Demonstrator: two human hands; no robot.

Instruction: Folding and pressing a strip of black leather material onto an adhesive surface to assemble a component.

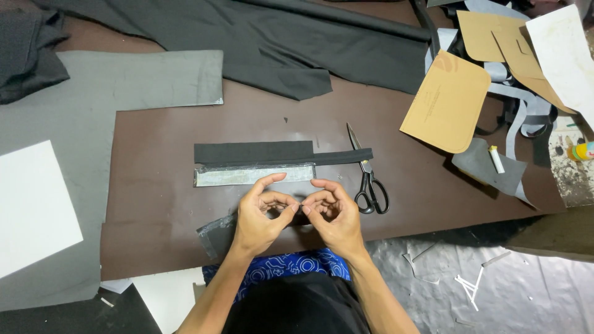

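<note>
Head view: left hand and right hand meet fingertip to fingertip, curled, pinching something too small to tell, above the brown worktop.

Your left hand and right hand meet fingertip to fingertip. Just beyond them lies the long black fabric strip over the silvery grey strip. Black-handled scissors lie just right of your right hand; tan rounded cardboard pattern far beyond-right.
</note>
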